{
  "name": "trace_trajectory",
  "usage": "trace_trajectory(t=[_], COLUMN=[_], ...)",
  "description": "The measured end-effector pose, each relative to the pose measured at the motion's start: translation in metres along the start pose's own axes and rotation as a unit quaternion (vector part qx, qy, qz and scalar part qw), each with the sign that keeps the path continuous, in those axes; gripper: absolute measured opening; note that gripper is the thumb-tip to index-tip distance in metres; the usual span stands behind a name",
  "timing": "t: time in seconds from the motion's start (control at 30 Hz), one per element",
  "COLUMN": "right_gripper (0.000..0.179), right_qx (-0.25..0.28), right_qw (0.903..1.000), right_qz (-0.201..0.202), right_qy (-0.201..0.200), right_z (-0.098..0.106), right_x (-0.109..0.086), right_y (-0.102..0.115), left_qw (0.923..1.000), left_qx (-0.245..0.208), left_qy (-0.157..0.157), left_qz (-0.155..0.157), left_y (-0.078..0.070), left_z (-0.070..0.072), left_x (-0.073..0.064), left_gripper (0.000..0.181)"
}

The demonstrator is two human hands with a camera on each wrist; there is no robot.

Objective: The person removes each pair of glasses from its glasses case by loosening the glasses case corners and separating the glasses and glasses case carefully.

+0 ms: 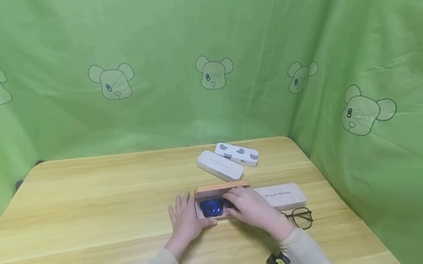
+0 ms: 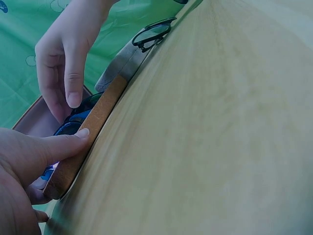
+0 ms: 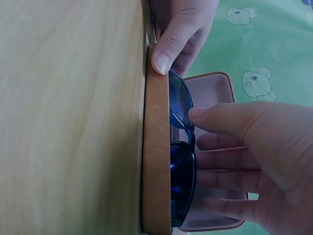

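Note:
An open brown glasses case point(image 3: 157, 147) with a pale pink lining stands on the table, its lid tipped up at the back. Blue-lensed sunglasses point(image 1: 213, 208) lie inside it. My left hand point(image 1: 188, 221) holds the case's left end, the thumb on the front wall and the fingers around the end. Above the right half of the sunglasses is my right hand point(image 1: 250, 207). In the right wrist view its thumb is close to the bridge, and its fingers extend between the sunglasses and the lid. Whether the thumb touches the frame, I cannot tell.
To the right lies a white glasses case point(image 1: 280, 196) with printed lettering, and dark-framed eyeglasses point(image 1: 301, 217) sit in front of it. Behind are another white case point(image 1: 220, 165) and a bear-patterned case point(image 1: 237, 153). A green curtain point(image 1: 163, 111) surrounds the wooden table point(image 1: 90, 228).

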State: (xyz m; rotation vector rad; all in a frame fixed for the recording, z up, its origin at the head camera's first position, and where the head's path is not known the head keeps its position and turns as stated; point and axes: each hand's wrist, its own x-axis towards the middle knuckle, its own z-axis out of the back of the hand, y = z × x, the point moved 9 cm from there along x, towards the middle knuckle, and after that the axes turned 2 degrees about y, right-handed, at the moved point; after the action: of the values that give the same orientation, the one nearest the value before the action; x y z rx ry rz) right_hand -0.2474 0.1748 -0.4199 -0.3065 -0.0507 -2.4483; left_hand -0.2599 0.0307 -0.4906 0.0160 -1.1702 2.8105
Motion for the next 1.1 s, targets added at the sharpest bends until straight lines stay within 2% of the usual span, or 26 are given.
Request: trace_trajectory(t=[0.33, 0.83, 1.1], right_gripper=[0.036, 0.017, 0.019], right_qx=[-0.028, -0.032, -0.035], right_qw=[0.9996, 0.9981, 0.9972], right_qz=[-0.004, 0.001, 0.013], right_qy=[0.002, -0.053, -0.065], right_z=[-0.003, 0.004, 0.005], right_x=[0.0017, 0.0015, 0.0012], right_y=[0.0028, 0.0051, 0.0083], left_qw=[1.0, 1.0, 1.0], left_qx=[-0.004, -0.003, -0.006], left_qy=[-0.003, -0.005, -0.004], left_qz=[-0.001, -0.001, -0.001], left_y=[-0.0018, -0.0012, -0.0014], left_z=[0.0016, 0.0021, 0.0024], left_x=[0.0007, 0.001, -0.0001], left_gripper=[0.105, 0.105, 0.106])
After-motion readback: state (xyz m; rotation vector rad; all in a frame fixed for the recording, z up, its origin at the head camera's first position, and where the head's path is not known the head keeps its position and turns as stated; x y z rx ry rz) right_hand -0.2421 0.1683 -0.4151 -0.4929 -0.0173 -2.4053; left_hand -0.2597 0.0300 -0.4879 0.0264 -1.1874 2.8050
